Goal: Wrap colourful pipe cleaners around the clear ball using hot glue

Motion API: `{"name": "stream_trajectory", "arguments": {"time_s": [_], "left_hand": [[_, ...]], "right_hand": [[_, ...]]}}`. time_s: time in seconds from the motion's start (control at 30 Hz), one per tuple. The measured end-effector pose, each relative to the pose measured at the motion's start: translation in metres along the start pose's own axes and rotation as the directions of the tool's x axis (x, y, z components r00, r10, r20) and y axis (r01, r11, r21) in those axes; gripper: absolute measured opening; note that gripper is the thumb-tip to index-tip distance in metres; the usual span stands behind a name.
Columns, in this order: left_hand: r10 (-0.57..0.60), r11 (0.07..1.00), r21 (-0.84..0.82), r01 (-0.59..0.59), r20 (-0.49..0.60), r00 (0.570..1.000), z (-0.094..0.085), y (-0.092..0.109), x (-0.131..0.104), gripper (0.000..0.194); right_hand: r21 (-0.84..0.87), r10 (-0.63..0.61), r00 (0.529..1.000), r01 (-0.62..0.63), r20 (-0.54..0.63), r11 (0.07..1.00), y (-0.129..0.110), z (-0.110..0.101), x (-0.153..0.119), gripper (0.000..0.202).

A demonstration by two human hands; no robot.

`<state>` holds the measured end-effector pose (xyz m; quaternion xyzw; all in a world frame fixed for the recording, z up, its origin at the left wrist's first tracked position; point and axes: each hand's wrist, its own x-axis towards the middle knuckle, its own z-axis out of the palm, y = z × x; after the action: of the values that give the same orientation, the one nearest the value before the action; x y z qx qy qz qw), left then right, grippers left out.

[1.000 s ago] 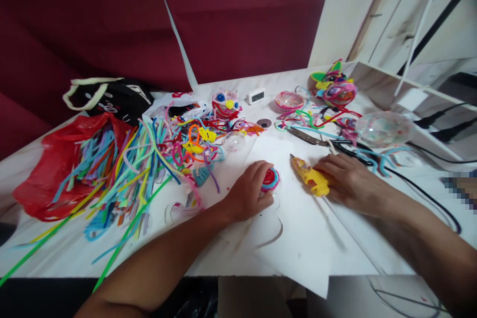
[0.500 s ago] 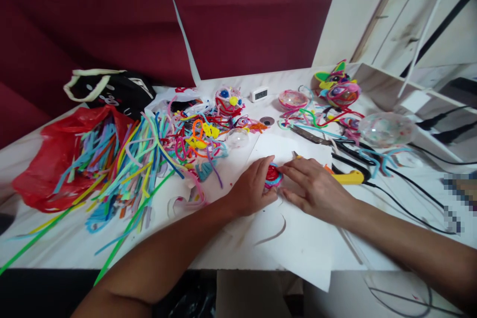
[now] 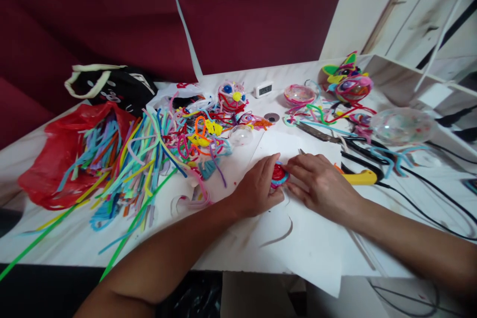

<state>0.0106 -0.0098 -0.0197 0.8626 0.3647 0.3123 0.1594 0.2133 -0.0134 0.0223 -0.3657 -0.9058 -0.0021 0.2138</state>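
Observation:
A small round coil of red, blue and pink pipe cleaners (image 3: 279, 175) sits over the white paper sheet (image 3: 309, 238). My left hand (image 3: 259, 186) is closed around its left side, thumb below and fingers above. From the right, my right hand (image 3: 316, 181) pinches the coil's edge between thumb and fingertips. Part of the coil is hidden by the fingers. Just past my right hand lies a yellow-handled tool (image 3: 359, 178) with a black cord. Behind it rest scissors (image 3: 316, 133) with dark blades, pointing left.
Bundles of coloured pipe cleaners (image 3: 145, 159) spill from a red plastic bag (image 3: 48, 169) on the left. A decorated ball (image 3: 231, 97), a small digital clock (image 3: 264, 89) and a pink-rimmed clear bowl (image 3: 299, 94) stand at the back. A clear plastic dome (image 3: 402, 125) lies at right.
The camera view has shifted slightly, moving the scene a little. My right fingers have closed in on the coil's edge; my left hand keeps its hold.

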Motion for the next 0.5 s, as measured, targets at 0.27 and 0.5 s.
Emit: {"name": "stream_trajectory", "arguments": {"time_s": [0.27, 0.5], "left_hand": [[-0.005, 1.000, 0.013, 0.004, 0.024, 1.000, -0.001, 0.002, 0.001, 0.069], [-0.007, 1.000, 0.013, 0.006, 0.090, 0.996, -0.004, 0.003, 0.004, 0.070]], "right_hand": [[0.007, -0.010, 1.000, 0.010, -0.001, 1.000, -0.002, -0.003, 0.006, 0.018], [0.083, 0.000, 0.996, 0.008, -0.094, 0.996, 0.001, 0.007, -0.001, 0.018]]}}
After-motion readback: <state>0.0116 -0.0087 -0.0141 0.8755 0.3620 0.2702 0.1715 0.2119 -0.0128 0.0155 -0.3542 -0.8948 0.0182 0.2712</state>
